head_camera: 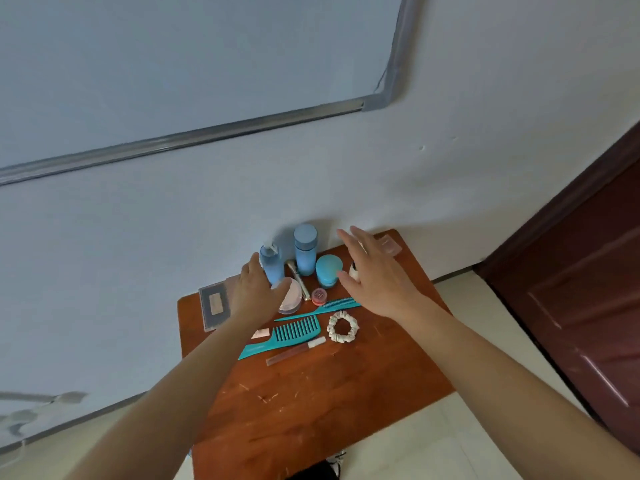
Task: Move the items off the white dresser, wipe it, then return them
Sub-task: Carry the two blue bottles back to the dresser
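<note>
The grey palette (214, 306) lies at the far-left edge of the reddish-brown worktop (329, 393). The left hand (258, 294) reaches for the pump bottle (272, 266), fingers spread wide and holding nothing. Combs (294, 332) and a scrunchie (343, 326) lie flat nearer the person. The right hand (375, 277), also open and empty, hovers by the teal jar (328, 270), likely to gather the toiletries; no white dresser shows

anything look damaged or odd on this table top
Yes: the reddish-brown table top has pale scratches and chips across its bare near half. Nothing looks spilled; the blue bottles stand upright.
</note>
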